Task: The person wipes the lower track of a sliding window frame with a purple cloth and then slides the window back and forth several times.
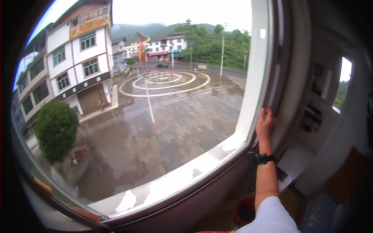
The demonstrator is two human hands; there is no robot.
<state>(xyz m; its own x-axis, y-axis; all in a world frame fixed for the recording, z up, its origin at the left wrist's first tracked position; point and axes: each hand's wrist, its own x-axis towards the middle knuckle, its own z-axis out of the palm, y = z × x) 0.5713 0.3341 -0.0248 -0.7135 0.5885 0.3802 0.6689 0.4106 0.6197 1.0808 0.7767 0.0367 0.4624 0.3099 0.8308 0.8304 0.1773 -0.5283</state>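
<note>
Starting at the far left, I see a round green tree (56, 130) outside, standing beside a white multi-storey building (75, 58). Right of them spreads a wet paved square (175, 124) with white concentric rings (165, 81) painted on it and a slanting red-and-white pole (149, 105) standing in it. Beyond it, low buildings and wooded hills lie under a pale sky. The white outer sill (175, 180) curves along the bottom of the opening.

Moving right, I come to the window frame (258, 58), its upright edge running from the top of the view down to the sill. My right hand (265, 122) rests flat against that edge, fingers (268, 112) stretched upward and together, pressing on it without closing around anything. A black watch (264, 158) sits on the wrist, and a white sleeve (272, 217) covers the upper arm. Below the arm stands a red bucket (244, 209) on the floor. I see no left hand.
</note>
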